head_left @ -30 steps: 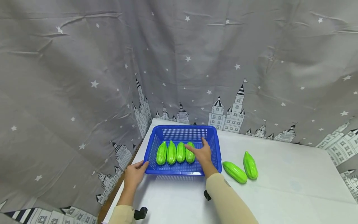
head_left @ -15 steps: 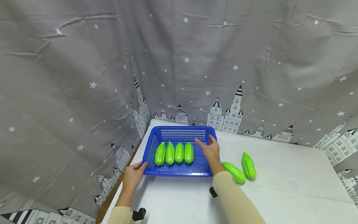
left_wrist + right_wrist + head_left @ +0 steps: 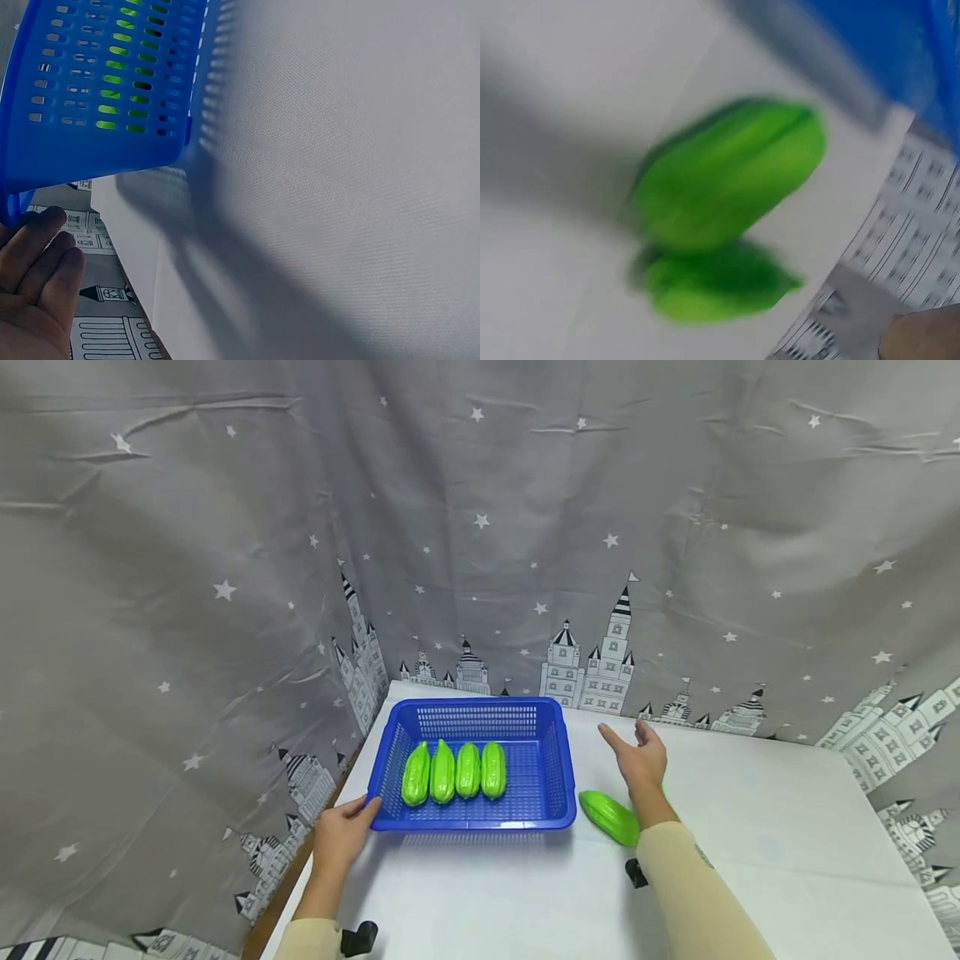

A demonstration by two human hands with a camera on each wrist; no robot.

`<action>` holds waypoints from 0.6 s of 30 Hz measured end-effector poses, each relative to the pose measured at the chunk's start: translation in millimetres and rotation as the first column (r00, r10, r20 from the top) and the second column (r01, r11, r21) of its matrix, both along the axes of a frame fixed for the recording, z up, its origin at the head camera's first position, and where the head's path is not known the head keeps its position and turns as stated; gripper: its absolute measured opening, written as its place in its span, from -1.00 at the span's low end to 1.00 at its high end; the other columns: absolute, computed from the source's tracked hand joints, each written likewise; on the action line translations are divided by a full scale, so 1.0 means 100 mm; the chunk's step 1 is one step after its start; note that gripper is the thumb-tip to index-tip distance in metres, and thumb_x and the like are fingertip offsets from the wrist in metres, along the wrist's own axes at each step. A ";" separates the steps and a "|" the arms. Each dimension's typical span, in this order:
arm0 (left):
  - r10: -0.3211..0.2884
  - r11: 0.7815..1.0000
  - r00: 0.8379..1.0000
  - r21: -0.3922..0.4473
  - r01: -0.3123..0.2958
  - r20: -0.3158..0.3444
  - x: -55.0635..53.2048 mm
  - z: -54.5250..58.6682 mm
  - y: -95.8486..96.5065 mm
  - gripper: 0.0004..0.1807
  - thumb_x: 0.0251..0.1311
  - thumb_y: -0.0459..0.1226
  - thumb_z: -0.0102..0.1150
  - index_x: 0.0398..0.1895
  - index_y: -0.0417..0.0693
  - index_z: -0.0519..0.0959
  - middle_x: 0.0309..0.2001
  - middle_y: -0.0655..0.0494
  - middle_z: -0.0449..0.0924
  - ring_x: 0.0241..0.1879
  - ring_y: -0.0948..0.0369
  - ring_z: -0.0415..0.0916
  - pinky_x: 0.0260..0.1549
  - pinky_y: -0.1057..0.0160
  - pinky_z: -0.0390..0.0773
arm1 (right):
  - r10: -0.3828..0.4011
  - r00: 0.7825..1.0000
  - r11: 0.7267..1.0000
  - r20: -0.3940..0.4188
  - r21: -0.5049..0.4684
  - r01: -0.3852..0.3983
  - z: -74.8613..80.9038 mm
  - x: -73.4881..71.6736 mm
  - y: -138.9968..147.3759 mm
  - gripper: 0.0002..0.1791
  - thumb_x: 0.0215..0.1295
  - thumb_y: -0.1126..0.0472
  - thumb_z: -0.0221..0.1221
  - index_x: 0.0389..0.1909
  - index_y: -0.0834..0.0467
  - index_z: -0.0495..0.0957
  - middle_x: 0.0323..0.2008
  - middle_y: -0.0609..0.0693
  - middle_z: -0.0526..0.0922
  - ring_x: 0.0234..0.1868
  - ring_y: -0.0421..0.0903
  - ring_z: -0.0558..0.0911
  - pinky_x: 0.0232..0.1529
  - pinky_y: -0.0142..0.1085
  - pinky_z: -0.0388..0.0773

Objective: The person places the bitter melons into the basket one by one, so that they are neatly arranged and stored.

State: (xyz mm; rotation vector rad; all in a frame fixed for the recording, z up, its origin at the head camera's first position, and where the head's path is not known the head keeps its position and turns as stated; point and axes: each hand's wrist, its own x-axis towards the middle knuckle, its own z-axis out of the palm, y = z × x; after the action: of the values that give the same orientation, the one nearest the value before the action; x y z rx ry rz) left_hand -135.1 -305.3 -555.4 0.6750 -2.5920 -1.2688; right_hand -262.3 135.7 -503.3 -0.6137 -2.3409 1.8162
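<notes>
A blue plastic basket holds several glossy, ridged green gourds, lined up side by side in its left and middle part. My left hand holds the basket's front-left corner, thumb over the rim and fingers underneath, as the left wrist view also shows. My right hand, fingers spread and holding nothing, is to the right of the basket, over the table near two loose gourds. One loose gourd shows beside my forearm; the other is mostly hidden behind it. In the right wrist view both gourds look blurred and close together.
The table has a white cover. A grey curtain printed with stars and castles hangs behind it and along the left side. The table's left edge runs near my left forearm.
My right hand has moved right, out from over the basket to above the loose gourds. My left hand stays on the basket corner. The head view has shifted slightly to the right.
</notes>
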 end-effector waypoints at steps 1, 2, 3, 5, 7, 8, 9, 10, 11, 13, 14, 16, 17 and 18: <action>-0.005 1.000 1.000 -0.002 0.005 0.006 0.00 0.00 -0.01 -0.36 0.32 0.10 0.24 0.19 -0.27 0.59 0.10 -0.27 0.60 0.19 -0.25 0.48 0.14 -0.22 0.45 | -0.015 1.000 1.000 0.009 0.012 0.015 -0.01 0.03 0.09 0.04 0.18 -0.14 0.42 0.53 0.25 0.16 0.51 0.21 0.21 0.52 0.16 0.15 0.46 -0.06 0.13; -0.008 1.000 1.000 -0.005 0.008 0.012 0.00 0.00 -0.01 -0.34 0.32 0.11 0.23 0.19 -0.27 0.59 0.11 -0.27 0.59 0.20 -0.25 0.47 0.15 -0.23 0.44 | -0.030 0.999 0.999 0.020 0.018 0.030 -0.01 0.06 0.19 0.04 0.19 -0.14 0.41 0.53 0.25 0.14 0.51 0.21 0.18 0.52 0.16 0.14 0.47 -0.05 0.12; -0.011 1.000 1.000 -0.007 0.012 0.017 0.00 0.00 -0.01 -0.33 0.32 0.12 0.23 0.20 -0.28 0.58 0.13 -0.27 0.58 0.21 -0.26 0.46 0.16 -0.24 0.43 | -0.041 0.999 0.999 0.031 0.029 0.040 -0.02 0.09 0.27 0.05 0.21 -0.15 0.40 0.54 0.25 0.11 0.52 0.22 0.16 0.53 0.16 0.13 0.47 -0.04 0.11; -0.013 1.000 1.000 -0.011 0.013 0.028 0.00 0.00 -0.01 -0.33 0.33 0.12 0.22 0.21 -0.28 0.58 0.14 -0.28 0.57 0.22 -0.26 0.45 0.17 -0.24 0.42 | -0.063 0.997 0.997 0.048 0.048 0.061 -0.04 0.15 0.44 0.06 0.23 -0.17 0.37 0.55 0.26 0.08 0.53 0.23 0.13 0.53 0.16 0.11 0.47 -0.03 0.10; -0.013 1.000 0.999 -0.015 0.014 0.033 0.01 0.02 -0.01 -0.35 0.34 0.09 0.22 0.21 -0.29 0.57 0.15 -0.29 0.55 0.22 -0.28 0.43 0.17 -0.26 0.40 | -0.089 0.994 0.995 0.060 0.054 0.086 -0.07 0.21 0.58 0.07 0.24 -0.18 0.36 0.56 0.26 0.06 0.54 0.23 0.11 0.54 0.16 0.09 0.47 -0.02 0.10; -0.011 1.000 0.999 -0.019 0.012 0.034 0.01 0.03 -0.01 -0.36 0.34 0.08 0.23 0.21 -0.29 0.57 0.15 -0.29 0.55 0.22 -0.28 0.43 0.17 -0.26 0.40 | -0.102 0.993 0.993 0.066 0.057 0.098 -0.09 0.23 0.64 0.07 0.25 -0.19 0.35 0.56 0.26 0.05 0.54 0.24 0.10 0.54 0.16 0.09 0.46 -0.02 0.10; -0.011 1.000 0.999 -0.020 0.011 0.035 0.02 0.03 -0.01 -0.38 0.35 0.06 0.23 0.21 -0.29 0.57 0.15 -0.30 0.56 0.22 -0.29 0.43 0.17 -0.27 0.40 | -0.113 0.991 0.992 0.071 0.060 0.109 -0.10 0.25 0.69 0.07 0.25 -0.20 0.34 0.56 0.26 0.05 0.54 0.24 0.10 0.54 0.16 0.08 0.46 -0.02 0.11; -0.010 1.000 0.999 -0.022 0.011 0.036 0.02 0.04 -0.01 -0.39 0.35 0.05 0.23 0.21 -0.29 0.57 0.14 -0.30 0.56 0.22 -0.29 0.43 0.17 -0.27 0.40 | -0.125 0.989 0.991 0.077 0.063 0.121 -0.12 0.28 0.74 0.07 0.26 -0.20 0.34 0.56 0.26 0.04 0.54 0.24 0.09 0.54 0.16 0.08 0.46 -0.01 0.11; -0.011 1.000 0.999 -0.022 0.011 0.036 0.02 0.05 0.00 -0.39 0.35 0.04 0.23 0.20 -0.30 0.57 0.14 -0.30 0.56 0.22 -0.30 0.43 0.17 -0.27 0.39 | -0.137 0.987 0.989 0.084 0.065 0.131 -0.14 0.30 0.79 0.07 0.26 -0.20 0.33 0.56 0.26 0.04 0.54 0.24 0.09 0.54 0.16 0.08 0.46 -0.01 0.11; -0.015 1.000 0.999 -0.021 0.016 0.035 0.02 0.05 0.00 -0.40 0.36 0.02 0.23 0.20 -0.31 0.57 0.13 -0.31 0.56 0.22 -0.30 0.43 0.17 -0.27 0.39 | -0.147 0.984 0.988 0.095 0.068 0.141 -0.17 0.33 0.85 0.07 0.26 -0.21 0.33 0.56 0.26 0.04 0.54 0.24 0.09 0.54 0.17 0.08 0.45 0.00 0.12; -0.016 1.000 0.999 -0.020 0.016 0.036 0.02 0.06 0.01 -0.40 0.36 0.02 0.23 0.20 -0.31 0.57 0.13 -0.31 0.56 0.22 -0.30 0.43 0.17 -0.27 0.39 | -0.148 0.984 0.987 0.099 0.070 0.142 -0.19 0.34 0.87 0.08 0.26 -0.21 0.33 0.56 0.27 0.04 0.54 0.25 0.09 0.54 0.17 0.08 0.45 0.01 0.12; -0.017 1.000 0.999 -0.019 0.018 0.037 0.02 0.06 0.01 -0.40 0.36 0.02 0.23 0.20 -0.31 0.57 0.13 -0.31 0.56 0.22 -0.31 0.43 0.17 -0.27 0.39 | -0.146 0.983 0.987 0.112 0.080 0.137 -0.23 0.37 0.89 0.09 0.25 -0.23 0.33 0.56 0.28 0.04 0.53 0.26 0.10 0.54 0.19 0.08 0.45 0.02 0.12; -0.019 1.000 0.999 -0.020 0.019 0.040 0.02 0.06 0.02 -0.40 0.36 0.03 0.23 0.20 -0.31 0.57 0.13 -0.31 0.56 0.22 -0.31 0.42 0.17 -0.27 0.38 | -0.143 0.983 0.987 0.119 0.085 0.134 -0.26 0.38 0.89 0.09 0.24 -0.22 0.34 0.55 0.28 0.05 0.53 0.27 0.10 0.53 0.19 0.09 0.45 0.03 0.12; -0.022 1.000 0.999 -0.021 0.023 0.042 0.02 0.07 0.03 -0.39 0.36 0.03 0.23 0.20 -0.31 0.57 0.13 -0.31 0.55 0.22 -0.31 0.42 0.17 -0.28 0.38 | -0.138 0.982 0.988 0.129 0.093 0.127 -0.29 0.39 0.89 0.08 0.25 -0.21 0.34 0.55 0.29 0.05 0.52 0.28 0.11 0.53 0.21 0.09 0.45 0.04 0.12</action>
State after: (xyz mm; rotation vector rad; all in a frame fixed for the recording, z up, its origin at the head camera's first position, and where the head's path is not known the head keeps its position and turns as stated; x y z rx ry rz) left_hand -133.5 -302.7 -548.8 0.6780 -2.6500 -1.2440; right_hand -223.6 224.4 -532.3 -0.8844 -2.3813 1.6589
